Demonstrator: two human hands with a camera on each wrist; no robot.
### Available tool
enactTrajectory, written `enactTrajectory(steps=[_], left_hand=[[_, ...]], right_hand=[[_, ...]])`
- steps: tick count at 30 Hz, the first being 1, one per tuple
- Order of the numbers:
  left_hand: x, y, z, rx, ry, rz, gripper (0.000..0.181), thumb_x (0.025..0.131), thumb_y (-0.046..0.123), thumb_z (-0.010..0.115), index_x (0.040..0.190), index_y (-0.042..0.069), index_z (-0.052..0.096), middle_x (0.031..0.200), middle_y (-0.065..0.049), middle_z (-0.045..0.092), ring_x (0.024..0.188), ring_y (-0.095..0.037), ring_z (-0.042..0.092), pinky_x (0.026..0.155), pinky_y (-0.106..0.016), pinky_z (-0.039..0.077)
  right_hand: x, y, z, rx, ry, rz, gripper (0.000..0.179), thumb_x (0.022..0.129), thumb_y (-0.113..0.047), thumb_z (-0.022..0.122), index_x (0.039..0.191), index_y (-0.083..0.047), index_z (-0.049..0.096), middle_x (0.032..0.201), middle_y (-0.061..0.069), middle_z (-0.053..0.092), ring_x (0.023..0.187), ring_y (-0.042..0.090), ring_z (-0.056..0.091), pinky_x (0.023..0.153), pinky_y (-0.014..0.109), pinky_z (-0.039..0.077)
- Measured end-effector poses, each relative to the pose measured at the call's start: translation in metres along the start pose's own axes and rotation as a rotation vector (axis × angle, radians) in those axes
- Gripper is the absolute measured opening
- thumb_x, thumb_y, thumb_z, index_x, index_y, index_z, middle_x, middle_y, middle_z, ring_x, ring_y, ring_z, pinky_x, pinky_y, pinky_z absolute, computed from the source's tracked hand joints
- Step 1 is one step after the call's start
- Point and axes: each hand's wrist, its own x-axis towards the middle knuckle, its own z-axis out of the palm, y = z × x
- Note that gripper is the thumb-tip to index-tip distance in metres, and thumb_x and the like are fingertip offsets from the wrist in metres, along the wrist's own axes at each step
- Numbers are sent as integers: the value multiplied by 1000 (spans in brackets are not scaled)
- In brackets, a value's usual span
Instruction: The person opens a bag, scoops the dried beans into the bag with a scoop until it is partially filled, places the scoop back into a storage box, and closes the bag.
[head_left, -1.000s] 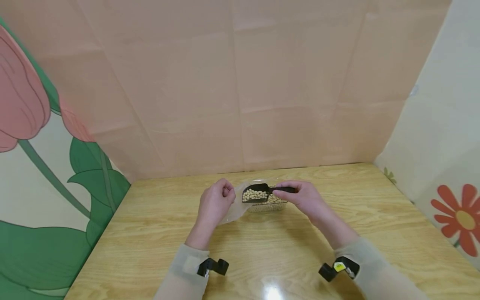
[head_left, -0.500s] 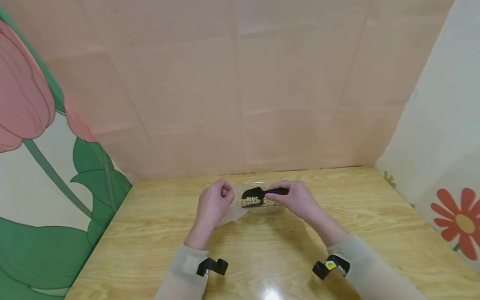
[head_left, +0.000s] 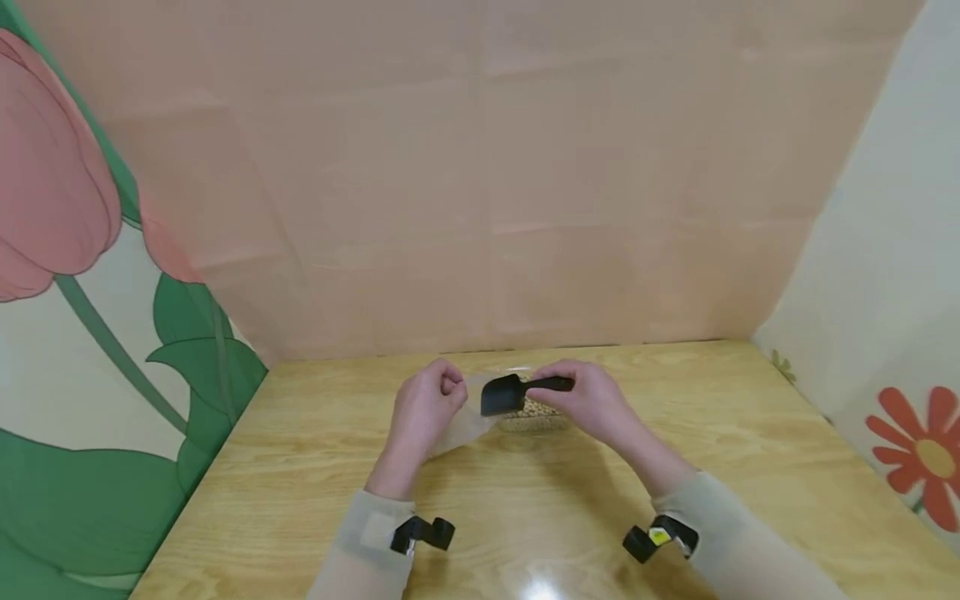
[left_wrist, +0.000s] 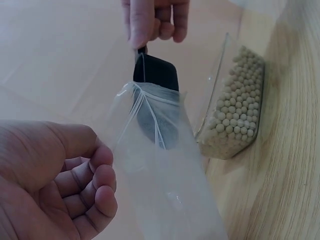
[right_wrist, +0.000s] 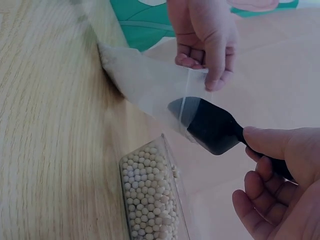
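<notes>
My left hand pinches the edge of a clear plastic bag near its mouth. The black scoop has its handle held between the thumb and fingers of my right hand. Its blade is tipped toward the bag, and the front part reaches inside, seen through the plastic in both wrist views. No beans show on the visible part of the blade. Just to the right of the bag stands a clear rectangular container, filled with round pale beans, probably soybeans. Pale contents show faintly at the bag's lower end in the right wrist view.
All this is near the back of a wooden table. A pink sheet hangs behind it. Flower-patterned walls flank the table on the left and right. Each forearm carries a black camera mount.
The scoop, earlier loaded with beans, has moved slightly left and tipped toward the bag; its beans are gone from view. My left hand has stayed almost still at the bag.
</notes>
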Motion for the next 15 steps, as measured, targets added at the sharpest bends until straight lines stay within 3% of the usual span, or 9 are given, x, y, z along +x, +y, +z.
enactTrajectory(steps=[6,10,15], left_hand=[[1,5,5,2,-33,41,3,99,9,75,101,7,73,82,3,69,69,-13,61,70,-36,54],[0,3,4,14,-24,31,3,100,9,75,99,7,72,81,4,68,67,-13,59,69,-36,52],[0,1,3,10,-22,17,3,99,9,75,99,7,73,81,3,67,68,-14,59,68,-36,52]], right_hand=[[-9,11,-17,59,18,61,31,97,-41,86,120,-20,84,124,5,78,98,25,72,79,39,57],[-9,15,-29,63,23,76,37,97,-47,85,123,-20,84,127,6,78,109,25,72,87,41,57],[-9,23,-43,64,39,92,40,98,-47,85,125,-18,84,129,8,78,112,27,72,88,40,56]])
